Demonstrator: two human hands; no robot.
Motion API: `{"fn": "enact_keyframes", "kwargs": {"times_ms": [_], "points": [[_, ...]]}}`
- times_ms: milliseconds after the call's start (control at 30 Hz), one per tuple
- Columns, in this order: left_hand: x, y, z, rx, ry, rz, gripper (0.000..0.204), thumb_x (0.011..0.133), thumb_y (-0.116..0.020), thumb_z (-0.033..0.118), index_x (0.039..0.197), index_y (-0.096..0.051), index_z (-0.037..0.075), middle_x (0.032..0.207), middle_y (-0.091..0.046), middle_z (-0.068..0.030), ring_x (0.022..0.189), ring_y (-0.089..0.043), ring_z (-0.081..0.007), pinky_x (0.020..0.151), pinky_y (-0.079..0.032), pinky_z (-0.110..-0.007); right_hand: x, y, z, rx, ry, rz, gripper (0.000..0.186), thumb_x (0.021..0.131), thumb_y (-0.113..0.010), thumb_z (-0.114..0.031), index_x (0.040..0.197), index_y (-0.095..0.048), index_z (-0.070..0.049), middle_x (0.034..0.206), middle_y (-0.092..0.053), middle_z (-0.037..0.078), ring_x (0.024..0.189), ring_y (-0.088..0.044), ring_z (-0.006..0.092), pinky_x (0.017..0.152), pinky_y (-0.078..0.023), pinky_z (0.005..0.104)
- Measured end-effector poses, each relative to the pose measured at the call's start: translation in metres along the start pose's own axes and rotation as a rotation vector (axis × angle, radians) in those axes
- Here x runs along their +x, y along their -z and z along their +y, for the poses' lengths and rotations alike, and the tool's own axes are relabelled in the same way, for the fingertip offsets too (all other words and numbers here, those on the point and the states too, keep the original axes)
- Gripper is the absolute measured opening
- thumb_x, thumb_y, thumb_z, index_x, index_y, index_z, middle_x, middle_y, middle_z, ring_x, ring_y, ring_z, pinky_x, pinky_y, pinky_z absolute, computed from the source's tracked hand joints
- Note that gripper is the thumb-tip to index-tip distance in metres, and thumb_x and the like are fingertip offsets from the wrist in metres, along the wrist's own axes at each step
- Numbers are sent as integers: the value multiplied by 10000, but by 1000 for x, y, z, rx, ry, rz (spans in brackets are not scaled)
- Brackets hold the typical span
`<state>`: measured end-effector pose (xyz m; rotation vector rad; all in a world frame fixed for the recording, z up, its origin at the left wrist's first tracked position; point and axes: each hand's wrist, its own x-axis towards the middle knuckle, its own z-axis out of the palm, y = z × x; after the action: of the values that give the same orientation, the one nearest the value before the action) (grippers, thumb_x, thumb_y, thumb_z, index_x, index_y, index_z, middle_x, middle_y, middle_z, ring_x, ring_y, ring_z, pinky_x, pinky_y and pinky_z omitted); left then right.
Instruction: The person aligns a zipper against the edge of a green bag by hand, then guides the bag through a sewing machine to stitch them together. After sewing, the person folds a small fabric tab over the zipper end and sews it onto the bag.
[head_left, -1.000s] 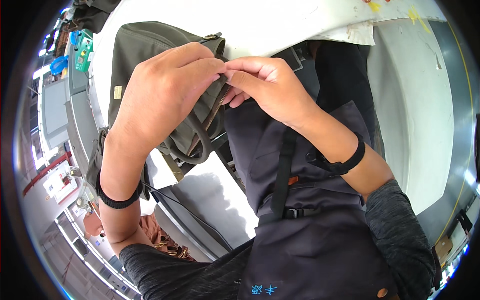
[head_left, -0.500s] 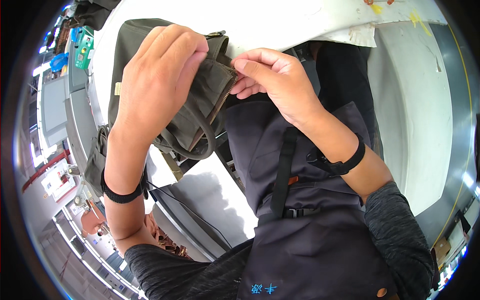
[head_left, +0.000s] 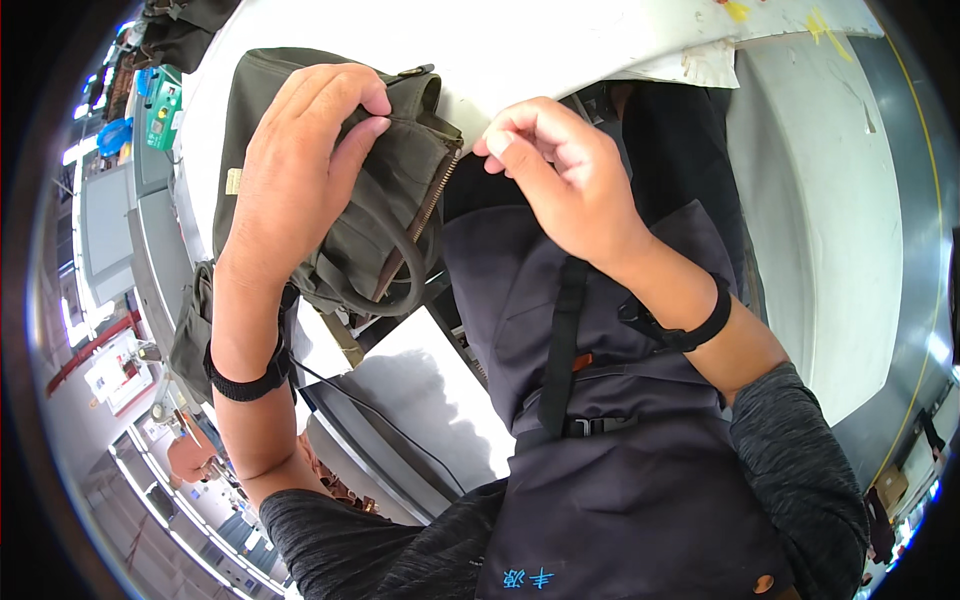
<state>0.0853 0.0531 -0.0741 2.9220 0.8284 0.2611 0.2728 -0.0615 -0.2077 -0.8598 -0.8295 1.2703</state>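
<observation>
An olive fabric bag (head_left: 395, 175) lies at the upper left on the white table, with a metal zipper (head_left: 430, 205) along its edge and a looped handle (head_left: 405, 290). My left hand (head_left: 300, 165) grips the bag's fabric near its top, fingers curled. My right hand (head_left: 560, 180) hovers just right of the zipper's upper end, thumb and fingers pinched; whatever is between them, if anything, is too small to tell. My dark apron (head_left: 620, 490) with a strap and buckle covers my lap.
The white tabletop (head_left: 510, 40) curves across the top, with a pale panel (head_left: 820, 230) at the right. More olive fabric (head_left: 188, 330) is left of my left forearm; brown items (head_left: 330, 470) lie below it. A cable (head_left: 400, 430) crosses the lower surface.
My right hand has pulled away from the bag's zipper end toward the right. My left hand has moved slightly left from where both hands met, still on the bag.
</observation>
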Motion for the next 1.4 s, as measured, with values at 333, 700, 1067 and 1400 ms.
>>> {"fn": "enact_keyframes", "kwargs": {"times_ms": [333,700,1067,1400], "points": [[-3,-4,0,-29,12,35,192,893,-723,-26,1045,-624,37,1088,-686,-96,1053,-645,-325,912,-521,-397,-7,1,-12,-513,526,-151,64,976,-681,22,1037,-668,13,963,-706,128,794,-681,199,747,-549,294],[-9,-9,3,-44,20,112,228,862,-735,-54,1046,-633,34,1094,-684,-101,1065,-652,-326,922,-525,-404,29,-7,-15,-201,-65,-170,315,1058,-685,-215,1244,-705,39,971,-713,21,851,-633,81,787,-530,249],[-8,-4,0,-22,-3,46,194,882,-731,-24,1048,-646,31,1165,-701,-103,1131,-643,-327,990,-502,-417,33,-22,-9,-108,-229,-159,249,1035,-716,-186,1156,-763,27,899,-727,7,725,-638,60,671,-538,217],[-11,-3,-4,-108,15,54,161,888,-721,-28,1004,-623,25,1103,-702,-98,1098,-642,-325,973,-500,-410,14,-13,-2,-108,-105,-185,240,995,-769,-142,1132,-729,51,882,-712,16,778,-652,63,714,-529,226]]}}
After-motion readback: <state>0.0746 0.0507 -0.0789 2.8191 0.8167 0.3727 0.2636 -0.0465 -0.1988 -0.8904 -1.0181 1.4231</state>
